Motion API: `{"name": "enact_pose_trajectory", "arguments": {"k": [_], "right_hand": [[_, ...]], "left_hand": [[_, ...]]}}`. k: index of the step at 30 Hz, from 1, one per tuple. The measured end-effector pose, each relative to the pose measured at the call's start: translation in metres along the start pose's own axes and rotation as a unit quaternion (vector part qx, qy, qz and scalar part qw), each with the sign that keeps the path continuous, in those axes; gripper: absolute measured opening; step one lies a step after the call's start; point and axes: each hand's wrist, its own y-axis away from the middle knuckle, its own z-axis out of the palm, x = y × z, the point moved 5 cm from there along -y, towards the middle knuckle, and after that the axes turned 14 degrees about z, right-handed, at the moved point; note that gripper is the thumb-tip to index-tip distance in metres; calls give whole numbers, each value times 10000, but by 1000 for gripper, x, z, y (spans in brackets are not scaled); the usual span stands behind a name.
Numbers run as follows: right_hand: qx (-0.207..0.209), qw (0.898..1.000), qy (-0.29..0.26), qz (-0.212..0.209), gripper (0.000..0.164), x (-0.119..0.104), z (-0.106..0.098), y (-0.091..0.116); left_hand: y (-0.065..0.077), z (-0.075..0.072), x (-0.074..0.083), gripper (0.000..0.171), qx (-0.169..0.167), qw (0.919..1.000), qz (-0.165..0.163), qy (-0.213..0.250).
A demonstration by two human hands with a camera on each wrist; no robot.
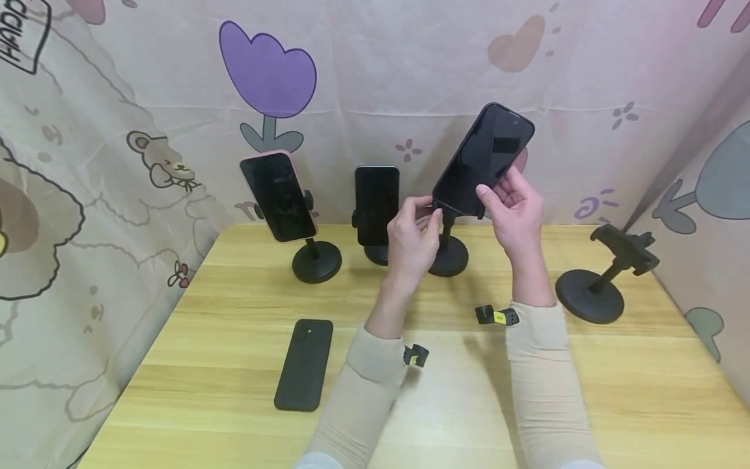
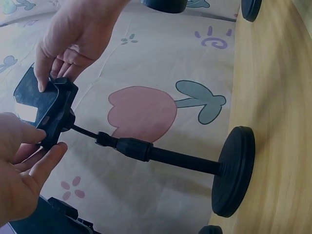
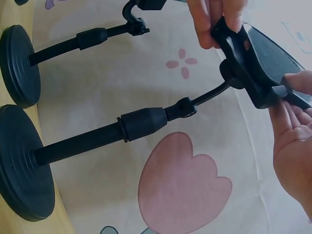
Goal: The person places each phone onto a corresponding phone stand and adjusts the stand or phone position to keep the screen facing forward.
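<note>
A black smartphone [image 1: 482,156] leans tilted at the clamp of a black phone stand [image 1: 449,257]. My right hand [image 1: 518,212] holds the phone by its lower right edge, thumb on the front and fingers behind. At the phone's lower left corner, my left hand [image 1: 413,231] pinches the end of the stand's clamp [image 2: 58,112] between thumb and fingers. The right wrist view shows the clamp's back [image 3: 246,68] on its thin bent neck, with a hand at either end. The stand's round base [image 3: 22,163] rests on the table.
Two more stands hold phones to the left: a pink-edged phone [image 1: 278,195] and a smaller dark phone [image 1: 377,205]. A black phone [image 1: 304,365] lies face down on the wooden table [image 1: 211,365]. An unloaded stand [image 1: 590,296] stands at right. A patterned cloth [image 1: 363,78] hangs behind.
</note>
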Motion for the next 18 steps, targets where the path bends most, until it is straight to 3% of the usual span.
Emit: {"name": "enact_pose_trajectory", "arguments": {"k": [11,18], "right_hand": [[11,9999,132,19,45,1,-4,-1],[34,9999,125,9,44,0,-6,-1]], "left_hand": [[-1,-4,2,21,13,9999,145,4],[-1,-2,4,21,-118,9991,287,-278]]}}
